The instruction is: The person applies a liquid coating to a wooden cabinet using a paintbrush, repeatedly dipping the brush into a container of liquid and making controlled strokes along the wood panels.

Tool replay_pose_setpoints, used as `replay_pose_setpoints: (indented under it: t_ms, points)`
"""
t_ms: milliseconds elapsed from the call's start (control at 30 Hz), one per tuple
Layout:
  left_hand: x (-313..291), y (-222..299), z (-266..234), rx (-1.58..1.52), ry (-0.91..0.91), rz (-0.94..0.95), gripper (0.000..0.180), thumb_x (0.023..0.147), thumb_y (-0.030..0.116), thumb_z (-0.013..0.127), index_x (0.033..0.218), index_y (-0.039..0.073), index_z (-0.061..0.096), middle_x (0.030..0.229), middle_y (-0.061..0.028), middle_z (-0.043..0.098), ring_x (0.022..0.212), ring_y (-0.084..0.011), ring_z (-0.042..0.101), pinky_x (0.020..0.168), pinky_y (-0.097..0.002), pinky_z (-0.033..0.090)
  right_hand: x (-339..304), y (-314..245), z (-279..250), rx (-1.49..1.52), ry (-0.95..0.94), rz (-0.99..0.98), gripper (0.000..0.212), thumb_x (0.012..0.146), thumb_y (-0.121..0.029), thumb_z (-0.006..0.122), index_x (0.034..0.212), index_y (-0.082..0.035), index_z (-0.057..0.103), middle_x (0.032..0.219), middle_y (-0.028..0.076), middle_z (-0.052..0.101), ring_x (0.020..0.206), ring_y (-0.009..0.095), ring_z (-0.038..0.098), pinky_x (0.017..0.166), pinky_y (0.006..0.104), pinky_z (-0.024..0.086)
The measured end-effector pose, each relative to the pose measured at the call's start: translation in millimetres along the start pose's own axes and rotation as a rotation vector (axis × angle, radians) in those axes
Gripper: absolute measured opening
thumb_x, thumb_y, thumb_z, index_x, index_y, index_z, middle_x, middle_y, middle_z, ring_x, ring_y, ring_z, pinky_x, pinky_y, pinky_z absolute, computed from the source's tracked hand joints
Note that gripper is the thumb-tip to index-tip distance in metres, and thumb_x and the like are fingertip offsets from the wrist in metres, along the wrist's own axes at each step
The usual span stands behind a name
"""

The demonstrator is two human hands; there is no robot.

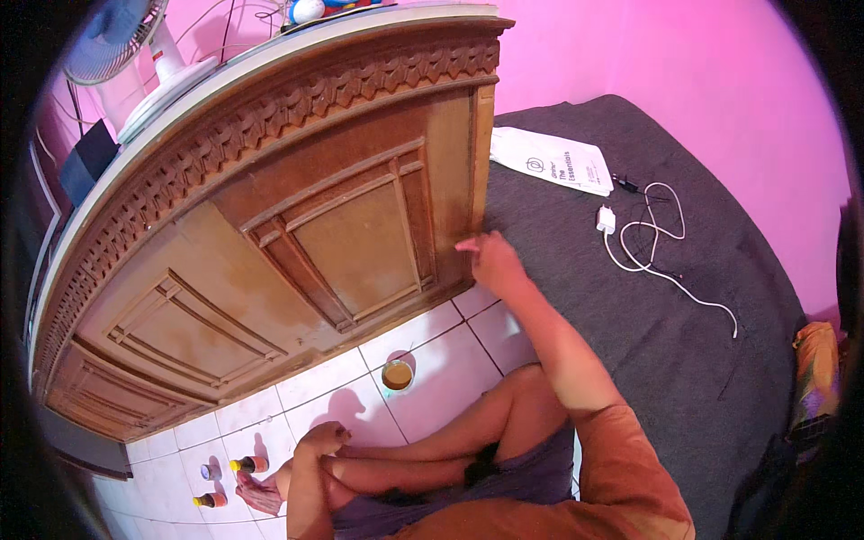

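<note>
My right hand (495, 262) is raised to the right end of the carved wooden cabinet (360, 248). Its fingers are closed on a small pink piece (466, 245) at the edge of the wood; its exact kind is too small to tell. Lower left, my left hand (322, 439) rests by my crossed legs with its fingers curled in, and nothing sticks out of it. Between the cabinet and my legs a round cup of brownish liquid (397, 374) stands on the tiles. The cabinet front has raised panels, with darker and lighter patches on the wood.
By my foot are two small dark bottles with yellow caps (249, 464) and a small round container (210, 472). A dark grey mattress (648, 360) on my right bears a white bag (558, 162) and a charger with cable (606, 220). A fan (117, 45) stands atop the cabinet.
</note>
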State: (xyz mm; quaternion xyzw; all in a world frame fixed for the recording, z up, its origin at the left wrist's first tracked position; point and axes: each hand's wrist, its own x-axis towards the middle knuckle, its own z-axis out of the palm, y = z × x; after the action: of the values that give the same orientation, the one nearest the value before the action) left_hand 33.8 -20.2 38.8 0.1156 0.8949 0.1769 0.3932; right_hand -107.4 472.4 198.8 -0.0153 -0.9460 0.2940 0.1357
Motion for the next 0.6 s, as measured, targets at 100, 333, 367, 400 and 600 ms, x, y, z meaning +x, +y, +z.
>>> replay_pose_setpoints:
  t_ms: [100,333,367,400,600]
  points:
    - [13.1,-0.4,1.7,0.057,0.013,-0.002,0.046,0.093,0.043,0.060,0.110,0.002,0.070,0.101,-0.0212,0.072,0.096,-0.0349,0.069,0.086,-0.0443,0.051,15.7,-28.5,-63.2,-0.016,0.050,-0.036,0.039,0.083,0.005,0.052,0.111,-0.011,0.074,0.107,0.021,0.069,0.100,0.039,0.061,0.094,0.0458,0.050]
    - [9.4,-11.4,5.4,0.079,0.005,-0.019,0.048,0.092,0.046,0.061,0.107,0.001,0.069,0.098,-0.0211,0.072,0.093,-0.0347,0.070,0.084,-0.0442,0.052,-1.9,-115.8,-174.7,0.079,0.346,-0.265,0.035,0.084,0.001,0.053,0.109,-0.013,0.074,0.107,0.025,0.062,0.100,0.042,0.063,0.091,0.0458,0.051]
    - [6.1,-17.7,8.7,0.047,0.007,-0.001,0.048,0.093,0.046,0.060,0.105,0.000,0.069,0.095,-0.0209,0.072,0.090,-0.0348,0.070,0.083,-0.0444,0.052,-7.3,-120.8,-176.4,0.061,0.344,-0.236,0.037,0.084,0.002,0.053,0.110,-0.014,0.073,0.107,0.025,0.062,0.100,0.041,0.063,0.091,0.0458,0.051]
    - [4.7,-7.3,5.5,0.039,0.004,0.003,0.048,0.093,0.046,0.060,0.105,0.000,0.069,0.095,-0.0209,0.072,0.090,-0.0348,0.070,0.083,-0.0444,0.052,-10.1,-109.8,-170.0,0.054,0.337,-0.237,0.037,0.084,0.002,0.053,0.110,-0.014,0.073,0.107,0.025,0.062,0.100,0.041,0.063,0.091,0.0458,0.051]
    - [6.3,19.3,-6.8,0.057,-0.022,-0.023,0.041,0.090,0.038,0.059,0.097,-0.002,0.070,0.099,-0.0230,0.070,0.089,-0.0354,0.069,0.082,-0.0433,0.053,-17.0,26.2,13.7,-0.137,-0.219,-0.050,0.031,0.085,-0.003,0.055,0.103,-0.016,0.077,0.112,0.025,0.062,0.105,0.041,0.064,0.095,0.0467,0.051]
